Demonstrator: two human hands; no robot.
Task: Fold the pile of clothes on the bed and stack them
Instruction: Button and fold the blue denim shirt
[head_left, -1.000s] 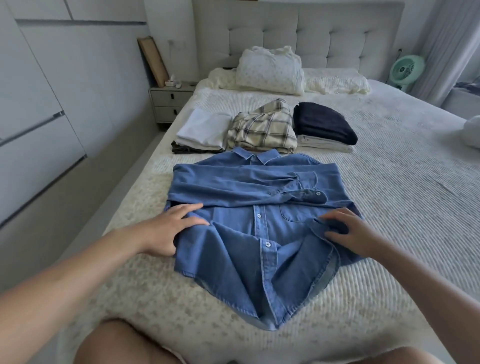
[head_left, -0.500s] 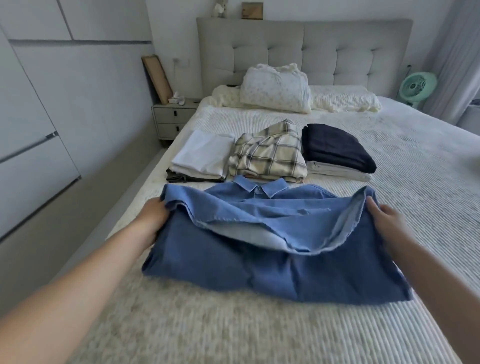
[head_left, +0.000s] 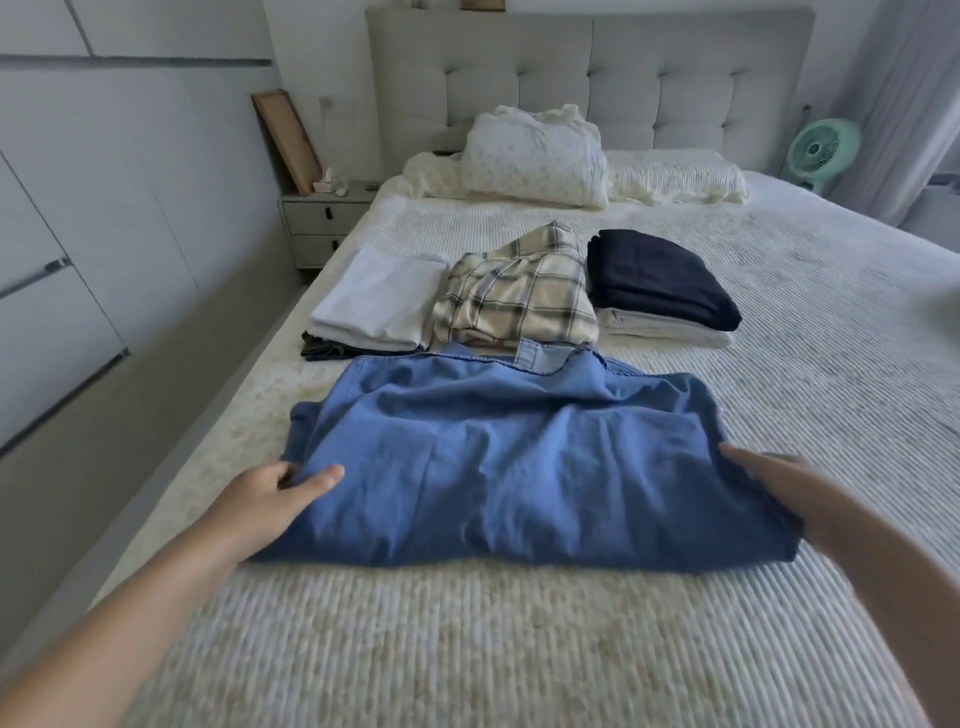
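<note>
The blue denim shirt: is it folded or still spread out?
Folded. The blue denim shirt lies doubled over, its collar peeking out at the far edge, and both hands grip its near corners.

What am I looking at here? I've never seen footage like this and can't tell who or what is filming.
A person wears a camera on their head, so the single view looks down at their own arms. There is no robot. The left hand and right hand each grip a side of a folded blue denim shirt lying on the bed. Behind it sit folded clothes: a white stack, a plaid shirt and a navy stack. Pillows lie at the headboard.
</note>
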